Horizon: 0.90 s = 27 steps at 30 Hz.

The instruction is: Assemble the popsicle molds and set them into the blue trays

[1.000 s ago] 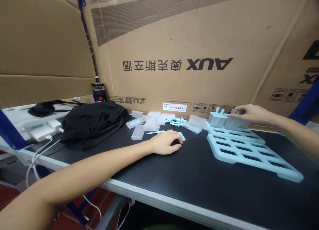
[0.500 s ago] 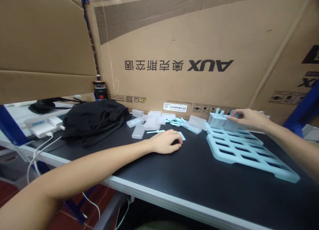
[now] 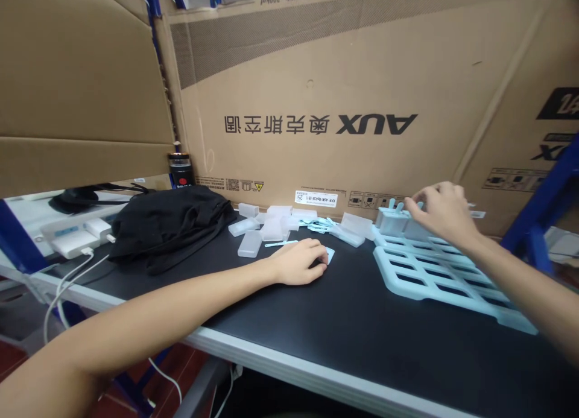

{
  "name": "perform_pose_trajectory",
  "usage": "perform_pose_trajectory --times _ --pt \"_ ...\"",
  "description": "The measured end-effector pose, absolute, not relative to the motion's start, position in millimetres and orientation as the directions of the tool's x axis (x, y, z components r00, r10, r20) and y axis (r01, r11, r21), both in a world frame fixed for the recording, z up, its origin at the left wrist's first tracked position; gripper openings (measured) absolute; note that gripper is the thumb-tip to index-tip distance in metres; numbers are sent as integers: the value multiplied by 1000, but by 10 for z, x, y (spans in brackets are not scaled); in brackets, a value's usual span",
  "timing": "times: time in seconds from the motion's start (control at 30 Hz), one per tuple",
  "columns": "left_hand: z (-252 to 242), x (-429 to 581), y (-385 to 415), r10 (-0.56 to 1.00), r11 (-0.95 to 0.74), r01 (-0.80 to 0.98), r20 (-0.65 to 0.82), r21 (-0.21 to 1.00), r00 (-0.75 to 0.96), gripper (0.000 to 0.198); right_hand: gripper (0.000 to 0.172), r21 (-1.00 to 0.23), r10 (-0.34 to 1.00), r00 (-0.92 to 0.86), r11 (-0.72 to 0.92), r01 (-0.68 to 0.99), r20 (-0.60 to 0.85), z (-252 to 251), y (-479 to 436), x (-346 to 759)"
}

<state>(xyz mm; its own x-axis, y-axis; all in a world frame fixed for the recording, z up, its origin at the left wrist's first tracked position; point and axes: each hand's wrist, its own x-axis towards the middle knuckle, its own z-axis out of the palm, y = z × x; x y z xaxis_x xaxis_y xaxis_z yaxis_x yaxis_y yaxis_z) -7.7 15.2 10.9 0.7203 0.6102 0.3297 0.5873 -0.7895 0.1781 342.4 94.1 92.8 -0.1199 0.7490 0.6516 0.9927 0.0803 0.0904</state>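
Note:
At the back of a light blue popsicle mold rack (image 3: pixel 425 273), my right hand (image 3: pixel 446 210) has its thumb and fingers closed about the blue stick handle (image 3: pixel 421 205) of a filled-in mold. Beside it in the same row stands another translucent popsicle mold (image 3: pixel 391 224) with blue handles upright. My left hand (image 3: pixel 301 261) rests on the table with fingers loosely bent and a gap to the thumb. A pale blue flat piece (image 3: pixel 330 255) lies at its fingertips, partly covered. Behind this hand is a loose blue stick (image 3: pixel 280 243).
Several clear mold cups (image 3: pixel 249 243) and a heap of blue sticks (image 3: pixel 319 224) lie along the cardboard (image 3: pixel 271 152) at the back. A black cloth bag (image 3: pixel 176 225), a black jar (image 3: pixel 181 171) and a white power strip (image 3: pixel 67 237) with cables are at the left.
My right hand has risen slightly at the rear of the rack, its knuckles now higher. My left hand stays in about the same place; the view has shifted a little.

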Motion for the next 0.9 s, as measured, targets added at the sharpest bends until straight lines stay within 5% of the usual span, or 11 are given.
perform_pose_trajectory --times 0.07,0.13,0.3,0.5,0.7,0.9 --pt "124 -69 141 611 -786 604 325 135 722 15 39 190 722 -328 269 944 610 888 915 3135" --pt "180 -76 117 599 -786 616 309 52 739 19 34 246 758 -504 440 864 415 824 962 2860" --pt "503 -320 -60 617 -693 677 282 -248 735 32 28 225 830 -543 510 831 126 655 1177 2501" --pt "550 -1004 -325 910 -266 934 257 -238 325 51 22 220 853 -518 495 841 61 634 1128 2427" --pt "347 -1167 -231 935 -315 941 131 -126 330 52 28 237 839 -524 485 842 144 860 870 2277" --pt "371 -1002 -22 893 -393 907 174 -151 416 38 32 110 832 -554 553 826 -24 968 679 2212"
